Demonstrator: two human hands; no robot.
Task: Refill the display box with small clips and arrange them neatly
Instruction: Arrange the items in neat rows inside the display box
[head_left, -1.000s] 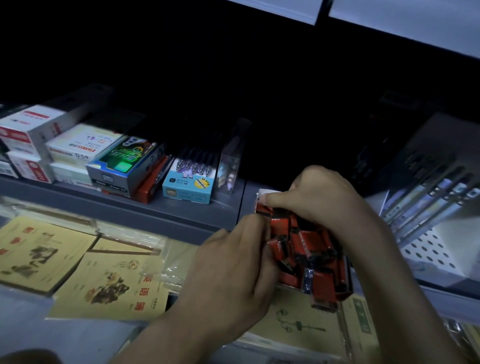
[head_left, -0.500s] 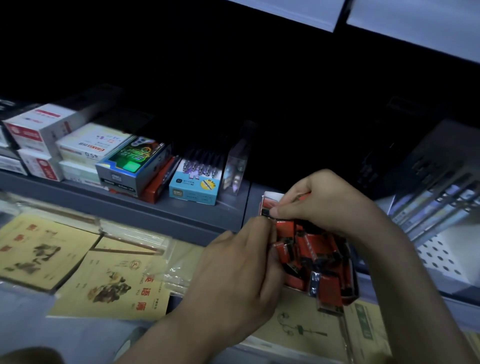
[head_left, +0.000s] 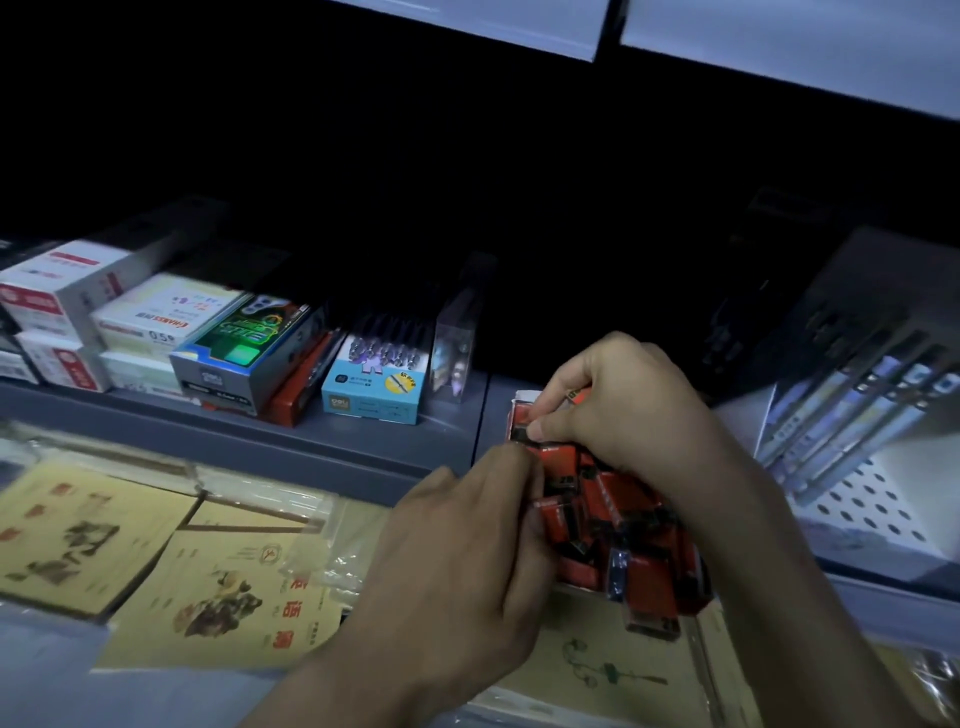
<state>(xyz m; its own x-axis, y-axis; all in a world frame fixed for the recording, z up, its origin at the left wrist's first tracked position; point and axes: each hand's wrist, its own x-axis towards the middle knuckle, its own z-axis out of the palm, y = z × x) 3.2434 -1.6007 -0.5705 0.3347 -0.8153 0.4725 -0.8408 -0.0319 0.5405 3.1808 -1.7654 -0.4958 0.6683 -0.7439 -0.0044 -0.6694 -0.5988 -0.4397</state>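
Observation:
A display box (head_left: 519, 410) sits tilted at the shelf's front edge, its white rim showing at the far left corner. It is heaped with several small red and black clip packs (head_left: 623, 525), lying at mixed angles. My left hand (head_left: 467, 545) grips the box's left side, its fingers curled over the packs there. My right hand (head_left: 618, 410) reaches in from the right and pinches one red pack at the box's far left corner. Both hands hide much of the box.
Boxes of stationery line the grey shelf (head_left: 311, 441) to the left, among them a light blue pen box (head_left: 371, 389) and a green box (head_left: 244, 348). Yellow booklets (head_left: 218, 597) in plastic lie below. A pen rack (head_left: 857, 415) slopes at the right.
My right hand's thumb and fingers have shifted a little at the box's far corner, and the camera view has drifted slightly. My left hand stays on the box's left side.

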